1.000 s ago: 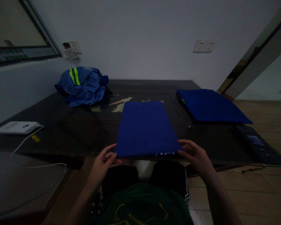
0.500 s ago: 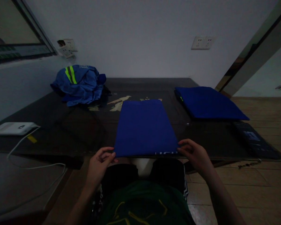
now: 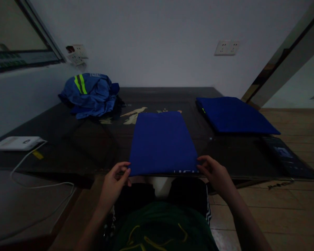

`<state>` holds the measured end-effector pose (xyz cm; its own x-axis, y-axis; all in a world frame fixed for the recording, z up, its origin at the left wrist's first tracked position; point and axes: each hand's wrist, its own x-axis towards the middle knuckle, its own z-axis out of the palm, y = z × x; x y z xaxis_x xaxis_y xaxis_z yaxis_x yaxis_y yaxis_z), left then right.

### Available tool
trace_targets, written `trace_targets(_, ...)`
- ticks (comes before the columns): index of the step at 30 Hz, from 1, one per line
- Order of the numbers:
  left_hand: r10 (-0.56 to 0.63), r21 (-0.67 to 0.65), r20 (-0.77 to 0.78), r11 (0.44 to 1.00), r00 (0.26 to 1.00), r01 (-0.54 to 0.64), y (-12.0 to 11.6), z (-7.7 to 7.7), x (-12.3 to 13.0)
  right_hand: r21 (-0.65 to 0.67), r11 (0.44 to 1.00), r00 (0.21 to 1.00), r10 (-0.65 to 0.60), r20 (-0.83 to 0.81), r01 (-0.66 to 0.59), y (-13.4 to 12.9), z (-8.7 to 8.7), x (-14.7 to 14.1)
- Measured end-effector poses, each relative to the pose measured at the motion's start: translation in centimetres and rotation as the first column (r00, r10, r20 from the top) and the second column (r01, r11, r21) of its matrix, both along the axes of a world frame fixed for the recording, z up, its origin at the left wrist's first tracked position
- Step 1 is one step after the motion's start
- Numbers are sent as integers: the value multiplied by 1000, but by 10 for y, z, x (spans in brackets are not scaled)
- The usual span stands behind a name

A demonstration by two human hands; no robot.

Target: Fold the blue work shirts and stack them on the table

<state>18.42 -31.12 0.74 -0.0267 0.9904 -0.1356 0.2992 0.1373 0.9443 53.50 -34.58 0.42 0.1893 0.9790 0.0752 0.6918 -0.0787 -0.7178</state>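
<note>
A blue folded cloth [image 3: 162, 143] lies flat on the dark table [image 3: 94, 139], its near edge along the table's front edge. White lettering shows partly at its near right edge. My left hand [image 3: 118, 176] pinches the near left corner between thumb and fingers. At the near right corner, my right hand [image 3: 209, 168] holds the cloth the same way. To the right lies another blue folded piece [image 3: 235, 115], with a small yellow-green bit at its left side.
A crumpled blue garment [image 3: 90, 94] with a reflective stripe sits at the back left. A white device [image 3: 18, 143] with a cable lies at the far left. A dark phone-like device [image 3: 288, 157] is at the right edge. The wall [image 3: 159, 42] stands behind.
The view has shifted very slightly. Both hands keep their hold on the cloth's near corners, with fingers moved a little; the cloth lies nearly as before.
</note>
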Motion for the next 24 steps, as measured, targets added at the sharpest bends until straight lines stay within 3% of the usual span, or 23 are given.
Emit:
trace_targets(3,-40,56,-176,997,984,51,-2,2,-5,8,1000,996,18,93,-19,-4,-2,3)
trace_targets(6,1,203,-491,972,871,113,-3,15,-6,53,998,976,5,217,-17,-5,8,0)
trace_targets(9,90,340,-630,925,771,171,4,33,14,169,985,957,-22,289,-29,4,28,-23)
trace_targets(11,21,381,-653,873,757,304,13,39,39,206,971,952,56,300,-122,16,36,-47)
trace_targets(15,-207,297,-759,734,617,611,30,25,85,66,929,867,311,389,-363,38,26,-92)
trace_targets(19,-210,192,-854,723,475,664,33,5,92,-55,923,770,350,534,-381,39,4,-98)
trace_targets(24,-186,154,-895,726,407,670,30,3,71,-110,924,704,352,618,-366,29,2,-73)
